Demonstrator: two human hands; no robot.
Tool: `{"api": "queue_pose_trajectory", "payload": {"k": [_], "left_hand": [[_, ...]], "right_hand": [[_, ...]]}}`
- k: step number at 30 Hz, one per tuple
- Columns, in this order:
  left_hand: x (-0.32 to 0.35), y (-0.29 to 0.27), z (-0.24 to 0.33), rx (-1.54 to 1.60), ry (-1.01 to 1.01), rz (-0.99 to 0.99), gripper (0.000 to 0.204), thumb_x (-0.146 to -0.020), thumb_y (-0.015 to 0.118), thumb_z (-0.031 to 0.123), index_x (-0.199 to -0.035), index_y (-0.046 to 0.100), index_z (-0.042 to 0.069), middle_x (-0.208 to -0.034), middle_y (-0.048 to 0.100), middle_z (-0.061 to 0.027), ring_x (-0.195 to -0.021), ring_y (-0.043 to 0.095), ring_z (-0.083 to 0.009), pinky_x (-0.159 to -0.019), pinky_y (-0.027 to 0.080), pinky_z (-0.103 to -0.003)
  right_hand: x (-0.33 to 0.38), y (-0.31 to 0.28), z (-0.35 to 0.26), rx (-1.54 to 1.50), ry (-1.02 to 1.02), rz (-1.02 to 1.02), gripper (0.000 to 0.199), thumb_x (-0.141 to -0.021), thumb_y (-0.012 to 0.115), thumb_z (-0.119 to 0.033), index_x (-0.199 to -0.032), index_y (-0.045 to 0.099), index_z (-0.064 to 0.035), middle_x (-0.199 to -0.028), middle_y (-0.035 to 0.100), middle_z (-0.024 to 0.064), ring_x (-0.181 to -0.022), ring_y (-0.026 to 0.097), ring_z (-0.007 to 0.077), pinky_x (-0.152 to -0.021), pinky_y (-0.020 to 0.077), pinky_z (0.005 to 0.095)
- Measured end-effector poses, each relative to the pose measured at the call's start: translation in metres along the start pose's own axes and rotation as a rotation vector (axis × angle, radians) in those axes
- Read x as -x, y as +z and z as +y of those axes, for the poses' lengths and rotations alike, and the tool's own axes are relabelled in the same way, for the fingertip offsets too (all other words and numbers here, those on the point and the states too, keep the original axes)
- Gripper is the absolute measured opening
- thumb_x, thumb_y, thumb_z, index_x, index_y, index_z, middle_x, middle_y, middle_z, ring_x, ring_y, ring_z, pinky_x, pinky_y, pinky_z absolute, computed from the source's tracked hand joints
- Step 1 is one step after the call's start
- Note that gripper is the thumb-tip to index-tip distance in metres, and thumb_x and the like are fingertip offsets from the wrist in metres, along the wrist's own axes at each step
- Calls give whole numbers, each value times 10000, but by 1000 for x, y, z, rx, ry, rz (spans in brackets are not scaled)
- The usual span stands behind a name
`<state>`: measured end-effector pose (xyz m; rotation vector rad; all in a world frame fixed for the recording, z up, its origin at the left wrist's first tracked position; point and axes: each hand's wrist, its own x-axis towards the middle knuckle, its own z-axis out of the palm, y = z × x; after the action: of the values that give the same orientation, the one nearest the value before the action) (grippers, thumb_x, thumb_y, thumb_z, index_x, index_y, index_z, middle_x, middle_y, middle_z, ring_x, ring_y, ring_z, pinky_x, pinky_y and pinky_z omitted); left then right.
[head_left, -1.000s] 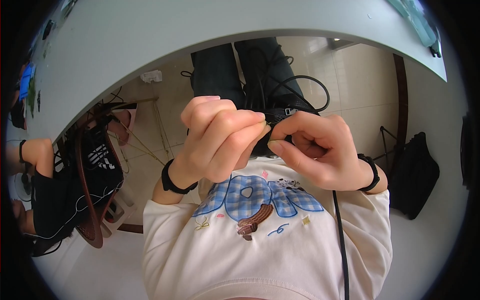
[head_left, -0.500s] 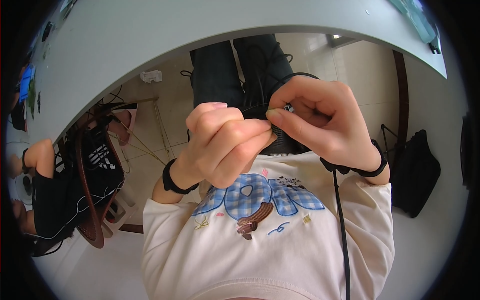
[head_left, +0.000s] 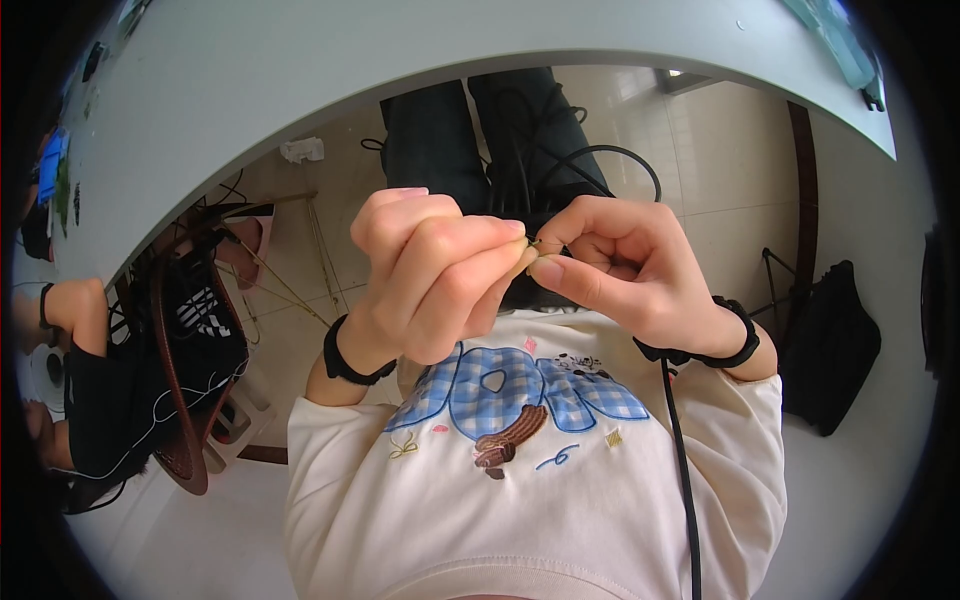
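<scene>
In front of my chest, my left hand point(head_left: 430, 275) is closed, its thumb and index finger pinched together at the tips. A tiny dark piece point(head_left: 534, 240) shows at those fingertips, too small to name. My right hand point(head_left: 635, 270) curls in from the other side, with its thumb and index fingertip close together against the left fingertips. A thin strand point(head_left: 556, 243) is faintly visible between the right thumb and index finger. My fingers hide most of what I hold. Both wrists wear black bands.
A white table point(head_left: 300, 60) curves around ahead of me, above my legs in dark trousers point(head_left: 430, 150). Black cable point(head_left: 640, 165) loops over my lap. At the left are a brown-framed chair point(head_left: 175, 400) and another person's arm point(head_left: 80, 310). A black bag point(head_left: 830, 350) hangs at the right.
My right hand has dropped lower and tilted. My left hand has shifted slightly left and up. The tiny dark piece now shows between the fingertips, and more of the cable loop is uncovered.
</scene>
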<state>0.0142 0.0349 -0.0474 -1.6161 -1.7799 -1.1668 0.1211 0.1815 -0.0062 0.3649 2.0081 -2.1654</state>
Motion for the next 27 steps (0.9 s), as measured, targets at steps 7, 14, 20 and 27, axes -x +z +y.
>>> {"api": "queue_pose_trajectory", "payload": {"k": [7, 14, 20, 27], "left_hand": [[1, 2, -1, 6, -37, -23, 192, -607, 676, 61, -771, 577, 63, -789, 581, -6, -659, 457, -168, -632, 361, -300], [-1, 6, 2, 84, -148, 7, 214, -613, 663, 5, -783, 546, 62, -812, 574, -17, -682, 449, -183, -638, 355, -293], [-2, 6, 6, 177, -285, 44, 223, -617, 628, -71, -771, 527, 55, -811, 569, -33, -688, 447, -203, -642, 357, -287], [-7, 2, 9, 175, -271, 86, 190, -633, 622, -43, -769, 524, 46, -796, 574, -44, -691, 446, -207, -643, 363, -288]], "right_hand": [[7, 1, -1, 159, -132, 94, 34, -762, 573, -34, -775, 557, -7, -442, 329, -32, -408, 271, 19, -396, 209, 212], [10, 5, -1, 313, -321, 129, 102, -710, 592, 44, -790, 564, -14, -509, 435, 13, -399, 387, 63, -378, 289, 201], [2, 3, -2, 525, -684, 203, 191, -625, 619, 72, -785, 563, -16, -625, 480, 47, -439, 435, 101, -379, 316, 223], [9, 5, 4, 412, -727, 102, 223, -585, 609, 87, -777, 554, -13, -565, 459, 31, -408, 435, 145, -356, 325, 239]]}}
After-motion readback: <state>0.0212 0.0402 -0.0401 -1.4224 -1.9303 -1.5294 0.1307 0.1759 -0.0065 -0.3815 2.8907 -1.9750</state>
